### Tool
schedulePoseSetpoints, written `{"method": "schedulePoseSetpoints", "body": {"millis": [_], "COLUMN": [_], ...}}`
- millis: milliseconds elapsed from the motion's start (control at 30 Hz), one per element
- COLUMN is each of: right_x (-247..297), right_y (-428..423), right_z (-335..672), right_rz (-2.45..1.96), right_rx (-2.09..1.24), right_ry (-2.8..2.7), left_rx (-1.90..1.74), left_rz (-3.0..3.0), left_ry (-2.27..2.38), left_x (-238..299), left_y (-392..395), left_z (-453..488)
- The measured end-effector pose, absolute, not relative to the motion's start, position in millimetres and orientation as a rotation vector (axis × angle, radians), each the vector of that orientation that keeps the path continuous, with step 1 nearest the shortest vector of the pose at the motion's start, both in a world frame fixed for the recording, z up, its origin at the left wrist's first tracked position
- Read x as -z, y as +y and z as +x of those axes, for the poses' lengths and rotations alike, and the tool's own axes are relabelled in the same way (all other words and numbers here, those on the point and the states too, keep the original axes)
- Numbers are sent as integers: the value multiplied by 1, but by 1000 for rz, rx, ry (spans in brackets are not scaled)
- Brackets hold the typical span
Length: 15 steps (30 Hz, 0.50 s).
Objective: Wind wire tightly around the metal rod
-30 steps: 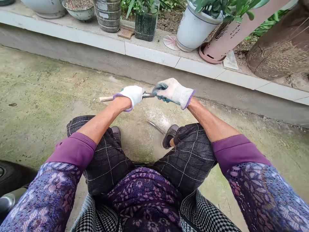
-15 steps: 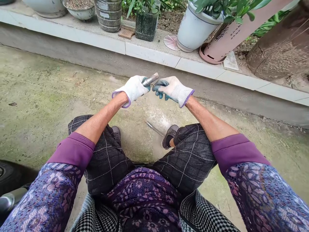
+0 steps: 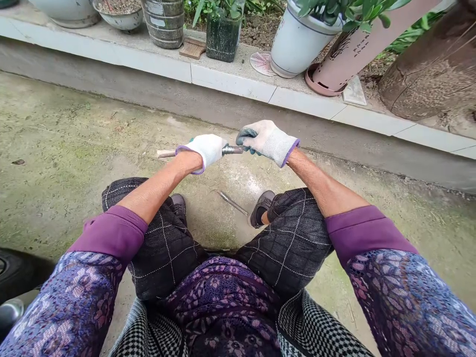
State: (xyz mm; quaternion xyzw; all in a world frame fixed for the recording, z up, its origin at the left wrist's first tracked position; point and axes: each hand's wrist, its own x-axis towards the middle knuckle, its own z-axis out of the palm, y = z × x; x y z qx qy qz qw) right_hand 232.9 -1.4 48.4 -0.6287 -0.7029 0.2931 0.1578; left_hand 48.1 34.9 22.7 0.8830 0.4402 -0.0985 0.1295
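Both of my hands wear white knit gloves with purple cuffs and are held out above my knees. My left hand (image 3: 203, 148) is wrapped round a thin tool (image 3: 231, 149) lying level, its pale wooden handle end (image 3: 165, 153) sticking out to the left and its grey metal part running right. My right hand (image 3: 266, 140) is closed round the metal tip, its dark-coated fingers curled over it. A second thin metal rod (image 3: 231, 202) lies on the concrete between my feet.
A tiled ledge (image 3: 230, 82) runs across the back, carrying a white pot (image 3: 297, 42), a dark pot (image 3: 222, 37), a grey bucket (image 3: 165, 22), a pink pot (image 3: 345, 57) and a round drain cover (image 3: 260, 63). A dark object (image 3: 15, 275) sits at lower left.
My left hand had tipped the tool's metal end upward, free of my right hand; it has swung back level and my right hand has closed on the tip again.
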Motion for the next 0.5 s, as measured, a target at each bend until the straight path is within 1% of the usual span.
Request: {"method": "schedulePoseSetpoints", "body": {"millis": [67, 200, 367, 500], "right_x": [-45, -40, -35, -40], "right_y": [3, 11, 15, 7], "right_z": [233, 234, 234, 227], "right_rz": [-1800, -1737, -1638, -1649], "right_rx": [-860, -1014, -1121, -1124], "right_ry": [-2000, -1836, -1677, -1722], "left_rx": [282, 130, -171, -285], "left_rz": [2548, 2485, 2244, 2156], "left_ry": [1199, 1128, 1227, 1364], "left_x": [-27, -34, -40, -39], "left_y": [30, 31, 39, 45], "left_z": [47, 44, 44, 47]}}
